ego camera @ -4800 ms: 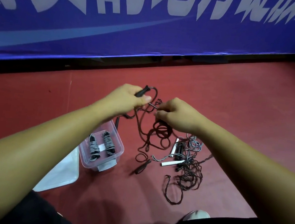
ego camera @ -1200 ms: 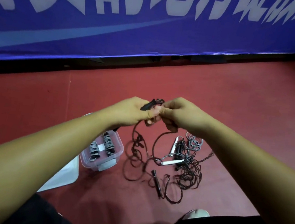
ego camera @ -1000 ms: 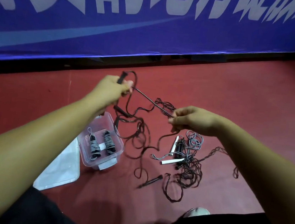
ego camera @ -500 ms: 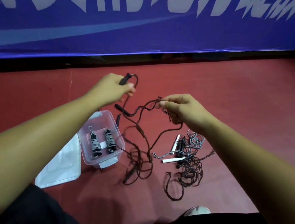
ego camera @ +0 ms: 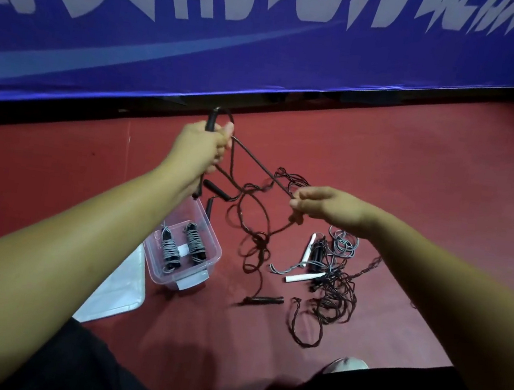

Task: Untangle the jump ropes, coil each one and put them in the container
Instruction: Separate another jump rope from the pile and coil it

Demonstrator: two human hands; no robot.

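Note:
My left hand (ego camera: 198, 148) grips a black handle (ego camera: 211, 120) of the dark jump rope (ego camera: 253, 230), held up above the red floor. A taut stretch of that rope runs down-right to my right hand (ego camera: 325, 205), which pinches it. Below the hands the rope hangs in loose loops, and its other black handle (ego camera: 263, 300) lies on the floor. Right of it lies a tangle (ego camera: 332, 285) of dark and grey rope with white handles (ego camera: 304, 277). The clear plastic container (ego camera: 207, 244) at lower left holds two coiled grey ropes (ego camera: 183, 245).
The container's clear lid (ego camera: 117, 291) lies flat on the floor to its left. A blue banner wall (ego camera: 267, 50) closes the far side. My dark-clothed knees fill the bottom edge, with a shoe tip (ego camera: 346, 364) near the tangle.
My hands, close together half a second ago, have drawn apart. The left hand rose up-left with the handle, the right slid down-right, and the rope between them went taut.

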